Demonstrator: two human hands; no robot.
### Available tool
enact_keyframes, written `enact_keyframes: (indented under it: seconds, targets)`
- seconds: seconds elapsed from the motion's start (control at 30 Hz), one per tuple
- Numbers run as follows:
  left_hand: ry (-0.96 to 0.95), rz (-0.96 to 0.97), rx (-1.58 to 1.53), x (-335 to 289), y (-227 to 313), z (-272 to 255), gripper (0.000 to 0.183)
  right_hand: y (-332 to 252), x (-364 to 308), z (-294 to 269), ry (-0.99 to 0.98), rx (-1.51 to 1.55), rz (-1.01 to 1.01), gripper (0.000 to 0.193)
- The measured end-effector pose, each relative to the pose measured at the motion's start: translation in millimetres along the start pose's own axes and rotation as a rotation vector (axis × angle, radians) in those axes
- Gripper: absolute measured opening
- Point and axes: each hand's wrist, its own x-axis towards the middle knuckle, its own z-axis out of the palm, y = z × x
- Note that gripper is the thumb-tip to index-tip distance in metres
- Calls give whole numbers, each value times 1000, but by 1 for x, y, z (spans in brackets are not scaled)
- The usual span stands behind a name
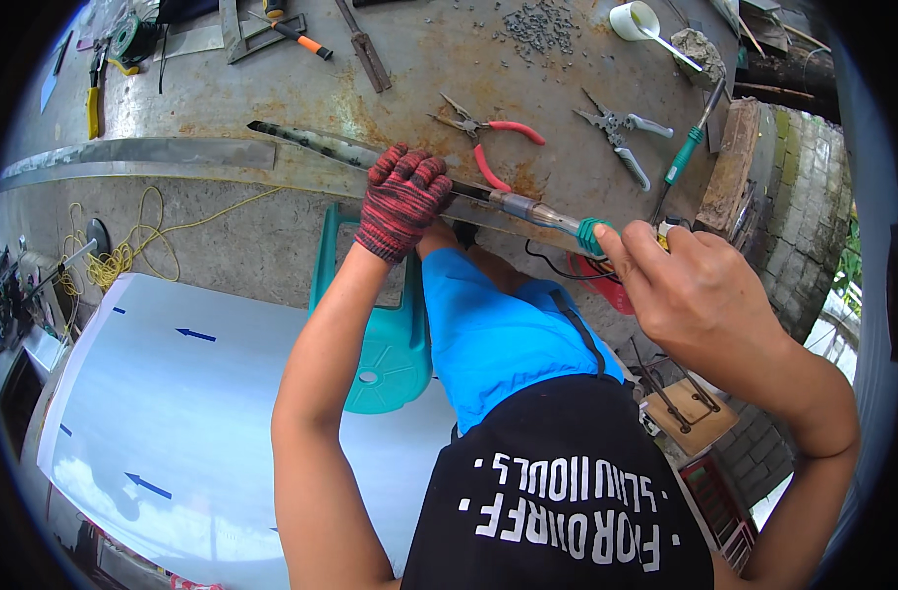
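Observation:
My left hand (405, 202), in a red-and-black knitted glove, is closed over a long narrow metal strip (321, 146) along the table's near edge. The strip's dark, angled end sticks out left of the glove. My bare right hand (685, 280) grips a soldering iron (532, 209) by its green handle. Its metal barrel points left, and its front end meets the strip just right of the glove; the exact contact is too small to make out. Beyond the iron lie red-handled pliers (513, 128), jaws apart, and locking pliers (626, 133) with pale handles.
On the metal table (419, 59) are a second green-handled iron (685, 154), a white cup (634, 22), grey bits (539, 29), an orange-black screwdriver (303, 39) and a wire spool (132, 39). Below stand a teal stool (395, 369) and a pale sheet (203, 393). Yellow cord (124, 261) lies left.

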Motion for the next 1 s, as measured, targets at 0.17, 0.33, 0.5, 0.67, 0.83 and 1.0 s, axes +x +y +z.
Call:
enact_keyframes:
  seconds: [0.17,0.33,0.5,0.67,0.83,1.0]
  targets:
    - [-9,5,14,2,0,2,23,1,-3,-3,-159,71,57,53]
    - [-1,-1,18,-1,-1,2,22,6,0,2,31,80,19,27]
    - [-2,0,8,0,-1,2,23,1,-2,-1,19,71,38,31]
    - [-1,-4,12,-1,0,1,22,4,-1,-2,-10,99,44,32]
    - [1,0,10,1,0,0,22,4,-2,2,2,82,39,32]
    - [3,-2,17,3,1,-2,22,5,-2,3,24,66,30,29]
